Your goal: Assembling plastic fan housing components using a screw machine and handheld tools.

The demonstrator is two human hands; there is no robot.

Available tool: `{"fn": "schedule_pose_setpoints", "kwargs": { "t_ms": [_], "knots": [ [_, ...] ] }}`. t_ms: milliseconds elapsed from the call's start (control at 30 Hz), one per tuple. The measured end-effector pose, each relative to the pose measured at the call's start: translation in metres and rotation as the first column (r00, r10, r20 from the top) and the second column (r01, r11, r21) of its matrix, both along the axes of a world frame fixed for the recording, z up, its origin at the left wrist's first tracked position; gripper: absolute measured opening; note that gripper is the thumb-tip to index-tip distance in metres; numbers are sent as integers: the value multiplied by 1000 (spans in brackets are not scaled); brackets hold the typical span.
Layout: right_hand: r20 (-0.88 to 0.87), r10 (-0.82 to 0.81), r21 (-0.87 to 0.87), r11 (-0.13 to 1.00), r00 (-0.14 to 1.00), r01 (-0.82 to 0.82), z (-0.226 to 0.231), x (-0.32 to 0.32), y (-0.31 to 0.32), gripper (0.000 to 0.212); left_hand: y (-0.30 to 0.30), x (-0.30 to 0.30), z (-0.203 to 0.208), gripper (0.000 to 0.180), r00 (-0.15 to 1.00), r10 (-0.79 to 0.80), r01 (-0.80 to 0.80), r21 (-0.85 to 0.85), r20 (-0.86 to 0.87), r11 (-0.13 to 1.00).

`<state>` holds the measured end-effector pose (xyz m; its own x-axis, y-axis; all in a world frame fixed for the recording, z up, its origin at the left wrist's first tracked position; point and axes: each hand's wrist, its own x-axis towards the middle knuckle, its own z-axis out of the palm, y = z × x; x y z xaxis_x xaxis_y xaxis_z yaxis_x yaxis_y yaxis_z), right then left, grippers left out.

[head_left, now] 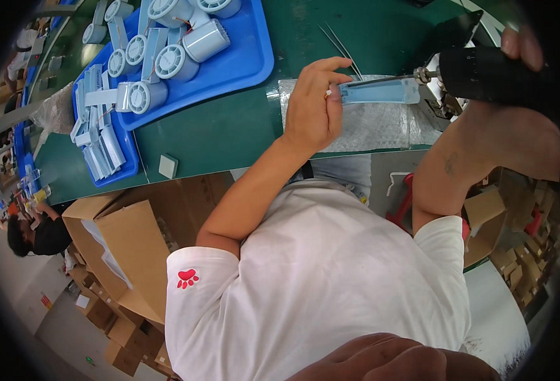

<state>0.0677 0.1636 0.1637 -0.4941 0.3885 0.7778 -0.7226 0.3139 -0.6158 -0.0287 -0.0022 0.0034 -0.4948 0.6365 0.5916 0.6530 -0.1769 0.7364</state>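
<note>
My left hand [313, 106] is closed around one end of a light blue plastic handle piece [385, 93], above a bubble-wrap sheet [372, 130] on the green table. A small white bit shows at its fingertips. At the upper right, my right hand [522, 48] grips a black electric screwdriver [483, 71], held sideways with its metal chuck pointing left. From the chuck a thin shaft runs along the handle piece's top toward my left fingers. Its tip is hidden there, so I cannot tell whether it touches a screw.
A large blue tray [264, 44] with several light blue fan units lies at the far left. A smaller blue tray [129, 170] holds loose plastic pieces. A pale block [168, 166] sits near the table edge. Thin metal rods [338, 44] lie beyond my left hand. Cardboard boxes [134, 247] stand below.
</note>
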Motion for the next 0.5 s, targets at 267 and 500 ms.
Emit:
{"fn": "schedule_pose_setpoints", "kwargs": {
  "t_ms": [267,500],
  "knots": [
    [-79,362,-204,906,929,-371,-6,4,-8,47,-2,1,-2,18,997,-1,4,-29,79,1000],
    [-188,582,-313,728,791,-610,-3,16,3,52,3,5,-2,19,999,-2,2,5,49,1000]
  ]
}}
